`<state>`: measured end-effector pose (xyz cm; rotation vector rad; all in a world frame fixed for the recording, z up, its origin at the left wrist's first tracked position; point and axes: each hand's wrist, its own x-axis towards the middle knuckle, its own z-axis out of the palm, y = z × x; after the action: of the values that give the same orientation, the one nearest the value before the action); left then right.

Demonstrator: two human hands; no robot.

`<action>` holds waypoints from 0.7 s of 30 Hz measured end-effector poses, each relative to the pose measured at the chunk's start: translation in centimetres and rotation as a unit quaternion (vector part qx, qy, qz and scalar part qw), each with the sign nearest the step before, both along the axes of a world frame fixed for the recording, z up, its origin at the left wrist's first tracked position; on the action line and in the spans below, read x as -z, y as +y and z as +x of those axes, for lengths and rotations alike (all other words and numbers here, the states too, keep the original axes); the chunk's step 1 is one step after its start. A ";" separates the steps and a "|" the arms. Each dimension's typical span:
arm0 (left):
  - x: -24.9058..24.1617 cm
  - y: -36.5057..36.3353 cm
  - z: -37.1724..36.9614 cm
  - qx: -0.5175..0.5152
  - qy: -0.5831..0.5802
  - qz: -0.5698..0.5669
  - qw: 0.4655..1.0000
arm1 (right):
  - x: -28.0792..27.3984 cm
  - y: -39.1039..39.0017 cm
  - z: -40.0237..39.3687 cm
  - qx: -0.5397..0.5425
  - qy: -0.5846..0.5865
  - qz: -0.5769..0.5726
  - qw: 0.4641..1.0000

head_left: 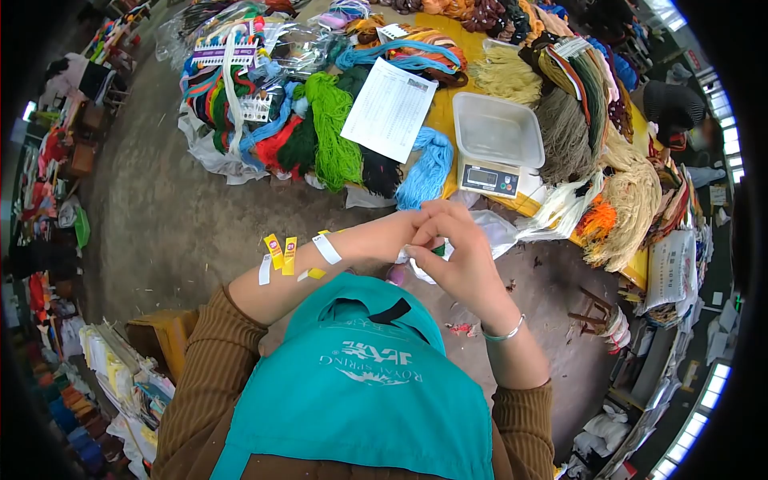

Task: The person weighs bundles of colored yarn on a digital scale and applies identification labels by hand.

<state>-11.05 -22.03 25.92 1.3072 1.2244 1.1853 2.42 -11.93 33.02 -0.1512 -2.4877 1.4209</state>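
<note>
- Right hand (462, 244): grip nearly closed, thumb and fingertips pinched at white plastic (425, 273) with a small green bit (439, 250) showing.
- Left hand (410, 230): comes in beside the same plastic, fingers mostly behind the right hand; can't tell how far open its grip is or what it has.
- Plastic is in front of the apron (364, 376), just short of the counter (524, 206).
- Best handling, my read: light fingertip pinch, one hand steadying while the other works the edge; thin film likely slips or tears if yanked.
- Turning the wrists out a bit would uncover the contact point.
- Forearm stickers (290, 256) could catch on loose strands; better clear of the blue yarn (426, 170).
- Scale (490, 178) with plastic tub (498, 128) sits close ahead; elbows low, no bumping.
</note>
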 end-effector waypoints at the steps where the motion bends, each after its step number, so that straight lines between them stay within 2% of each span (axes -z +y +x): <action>1: -0.7 0.0 -0.4 0.025 -0.018 -0.009 0.999 | 0.0 -0.2 0.1 0.006 0.016 -0.022 1.000; 2: -0.7 0.0 -0.5 0.025 -0.018 -0.009 0.999 | 0.3 -0.5 0.3 0.006 0.016 -0.022 1.000; 4: -0.4 0.1 -0.5 -0.026 -0.003 -0.280 0.960 | 1.1 -0.9 0.6 0.013 0.098 0.091 0.991; 5: 0.0 0.0 0.1 -0.061 -0.029 -0.155 0.986 | 1.1 -0.9 0.7 0.014 0.098 0.091 0.991; 8: 0.2 0.0 0.2 -0.062 -0.064 -0.203 0.975 | 0.9 -1.1 1.1 0.016 0.139 0.094 0.986; 9: -0.1 0.1 0.2 -0.062 -0.063 -0.203 0.975 | 0.7 -1.0 1.5 0.026 0.097 -0.008 0.995; 10: -0.6 0.2 0.1 -0.065 -0.128 -0.239 0.960 | 0.5 -0.8 1.9 0.034 0.054 -0.111 0.992; 11: -1.3 0.3 0.0 -0.068 -0.193 -0.273 0.940 | 0.2 -0.2 2.2 0.040 0.038 -0.147 0.988; 13: -3.0 0.0 -0.4 -0.057 -0.216 -0.270 0.936 | 0.3 1.8 2.3 0.069 0.045 -0.208 0.975; 14: -3.1 -0.2 -0.7 -0.045 -0.234 -0.259 0.936 | 0.1 3.1 2.7 0.056 0.009 -0.171 0.984; 15: -4.1 -0.3 -0.8 -0.040 -0.235 -0.254 0.938 | -0.3 3.8 2.8 0.058 0.009 -0.172 0.983; 17: -4.7 -0.3 -0.6 -0.035 -0.232 -0.255 0.938 | -0.9 4.4 2.8 0.035 -0.072 -0.166 0.983; 21: -4.8 -0.2 -0.4 -0.028 -0.215 -0.255 0.942 | -1.0 4.4 2.4 0.004 -0.085 -0.147 0.985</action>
<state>-11.45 -22.22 30.76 0.5938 1.1415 1.0266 4.78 -7.54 34.05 -0.3532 -2.3844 1.8370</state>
